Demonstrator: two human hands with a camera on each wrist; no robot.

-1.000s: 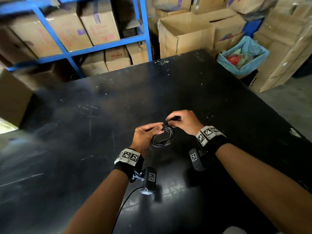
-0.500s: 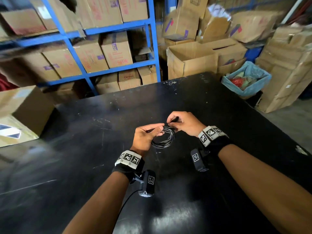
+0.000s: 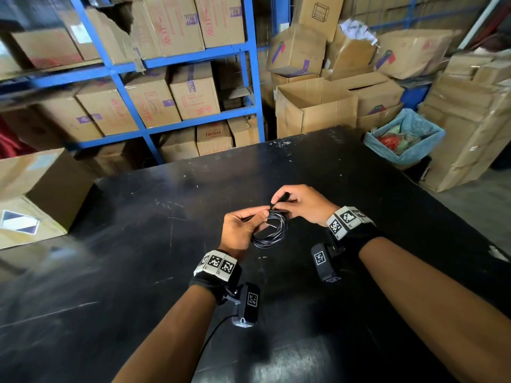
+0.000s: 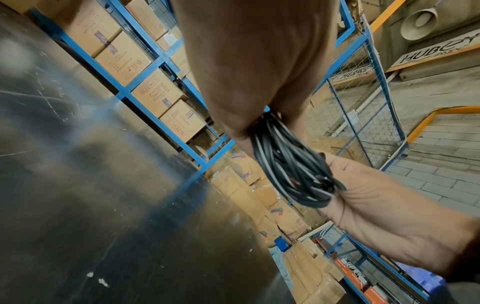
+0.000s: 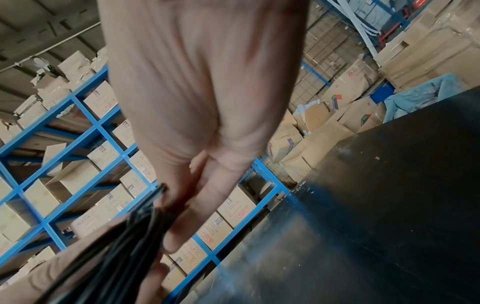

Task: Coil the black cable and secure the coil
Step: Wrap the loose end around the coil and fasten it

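The black cable (image 3: 269, 233) is wound into a small round coil held just above the black table (image 3: 166, 244), near its middle. My left hand (image 3: 243, 225) grips the coil's left side, thumb over the strands; in the left wrist view the cable (image 4: 293, 164) bunches out of that grip. My right hand (image 3: 298, 203) pinches a short black strap or cable end (image 3: 282, 199) at the coil's top right. In the right wrist view the strands (image 5: 124, 242) run past the right fingers (image 5: 207, 197). I cannot tell whether the strap goes round the coil.
Blue shelving (image 3: 249, 78) full of cardboard boxes stands behind the table. An open carton (image 3: 315, 109) and a bin with a blue liner (image 3: 403, 139) sit at the far right. A box (image 3: 36, 194) rests off the table's left edge.
The head view has tilted up, showing more shelving. Both hands stay on the coil; the right hand's pinch on the black strap has shifted slightly up at the coil's top.
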